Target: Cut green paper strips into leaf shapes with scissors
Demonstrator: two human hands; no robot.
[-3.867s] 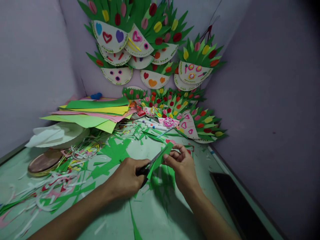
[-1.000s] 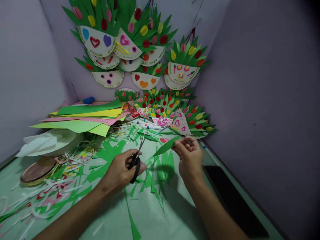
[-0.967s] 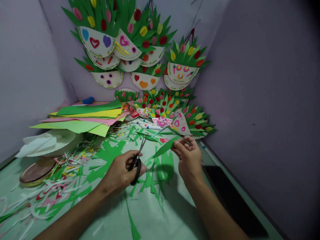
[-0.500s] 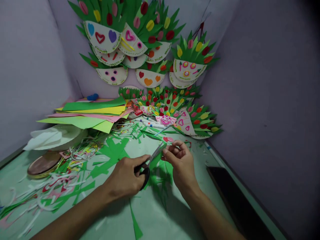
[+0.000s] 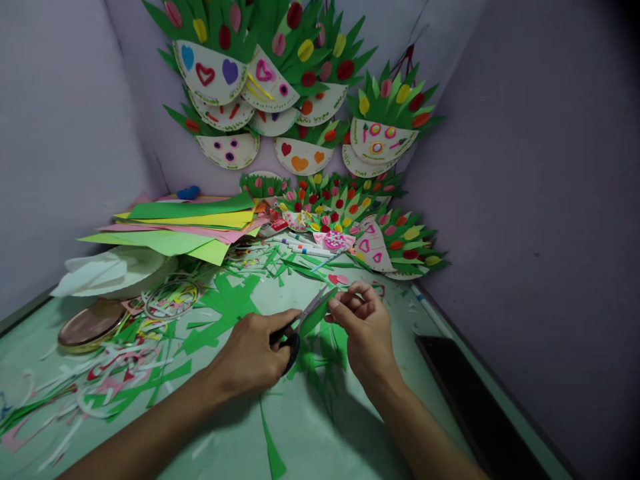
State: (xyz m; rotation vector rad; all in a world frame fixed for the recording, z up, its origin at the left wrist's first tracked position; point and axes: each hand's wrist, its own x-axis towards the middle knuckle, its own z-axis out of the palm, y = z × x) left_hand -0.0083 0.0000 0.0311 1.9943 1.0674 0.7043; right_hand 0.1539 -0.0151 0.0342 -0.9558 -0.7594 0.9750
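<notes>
My left hand (image 5: 257, 353) is closed round the black handles of a pair of scissors (image 5: 291, 348), whose blades point up and to the right. Between finger and thumb, my right hand (image 5: 364, 323) pinches a small piece of green paper (image 5: 319, 316). That paper lies along the scissor blades, its tip reaching my right fingertips. Below both hands, green paper scraps (image 5: 317, 363) lie on the pale green tabletop (image 5: 330, 440). A long green sliver (image 5: 271, 443) rests nearer to me.
Coloured paper sheets (image 5: 185, 227) are stacked at the back left, beside white paper plates (image 5: 117, 270). Paper strips and a round gold-rimmed lid (image 5: 93, 327) lie on the left. A dark phone-like slab (image 5: 465, 400) lies right. Decorated half-plates (image 5: 213, 73) hang on the wall; markers (image 5: 310, 248) lie behind.
The green paper has turned slightly and shows more of its face beside the blades. Both hands keep nearly the same place; the whole view has shifted a little.
</notes>
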